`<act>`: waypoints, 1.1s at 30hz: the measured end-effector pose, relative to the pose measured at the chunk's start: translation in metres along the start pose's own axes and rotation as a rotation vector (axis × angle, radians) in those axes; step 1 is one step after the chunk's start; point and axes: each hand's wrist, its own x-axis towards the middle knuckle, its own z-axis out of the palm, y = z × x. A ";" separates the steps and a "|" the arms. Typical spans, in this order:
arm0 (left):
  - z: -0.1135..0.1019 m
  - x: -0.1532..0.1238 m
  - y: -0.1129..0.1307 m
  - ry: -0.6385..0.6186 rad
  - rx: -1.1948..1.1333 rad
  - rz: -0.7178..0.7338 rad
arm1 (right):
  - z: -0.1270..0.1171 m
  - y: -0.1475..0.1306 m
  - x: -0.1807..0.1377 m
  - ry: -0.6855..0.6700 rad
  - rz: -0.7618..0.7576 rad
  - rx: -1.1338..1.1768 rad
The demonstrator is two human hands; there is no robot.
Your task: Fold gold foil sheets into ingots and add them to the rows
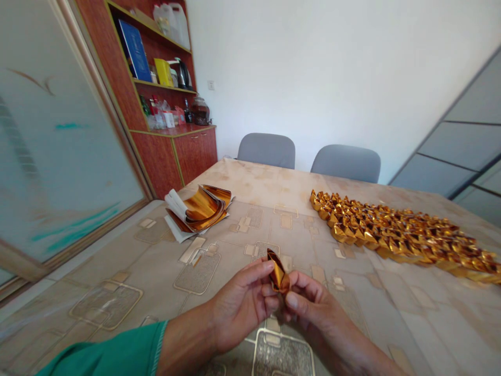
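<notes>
A small folded gold foil paper ingot [278, 275] is held up over the near middle of the table, its pointed end tilted up and to the left. My left hand [245, 297] grips its left side, thumb against the foil and fingers curled behind. On its lower right end, my right hand [309, 300] pinches with thumb and forefinger. Beyond my left hand lies a curled stack of gold foil paper sheets [207, 209] with white backs. To the right, many finished-looking gold paper ingots [395, 230] stand packed together in rows.
A patterned cloth covers the table [156, 271]. Two grey chairs [266, 149] stand at its far edge. A reddish wooden cabinet [176, 156] with bottles and a kettle is at the back left, beside a frosted glass door [58, 130].
</notes>
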 end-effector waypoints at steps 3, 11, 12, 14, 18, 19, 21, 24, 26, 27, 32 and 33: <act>0.000 0.000 -0.001 -0.011 0.023 -0.005 | 0.001 -0.004 -0.001 -0.006 0.010 0.009; 0.010 -0.008 -0.003 -0.049 0.352 0.050 | -0.007 -0.005 -0.005 -0.065 0.133 0.190; 0.011 -0.008 -0.003 -0.036 0.396 0.071 | -0.007 -0.004 -0.005 -0.065 0.151 0.199; 0.011 -0.009 -0.003 -0.020 0.459 0.111 | -0.008 -0.003 -0.006 -0.081 0.167 0.193; 0.013 -0.011 -0.005 -0.017 0.517 0.115 | -0.006 -0.004 -0.006 -0.097 0.181 0.228; 0.013 -0.011 -0.005 -0.014 0.516 0.111 | -0.006 -0.005 -0.006 -0.093 0.185 0.236; 0.014 -0.012 -0.006 -0.008 0.492 0.102 | -0.006 -0.005 -0.005 -0.092 0.188 0.241; 0.013 -0.012 -0.006 -0.015 0.439 0.075 | -0.006 -0.003 -0.005 -0.088 0.163 0.247; 0.012 -0.011 -0.006 -0.012 0.419 0.067 | -0.007 -0.002 -0.005 -0.074 0.140 0.254; 0.011 -0.011 -0.006 -0.005 0.415 0.066 | -0.007 -0.001 -0.005 -0.071 0.134 0.254; 0.011 -0.010 -0.006 -0.021 0.377 0.027 | -0.006 0.000 -0.005 -0.082 0.126 0.238; 0.011 -0.010 -0.007 -0.035 0.364 0.023 | -0.005 0.000 -0.005 -0.083 0.121 0.240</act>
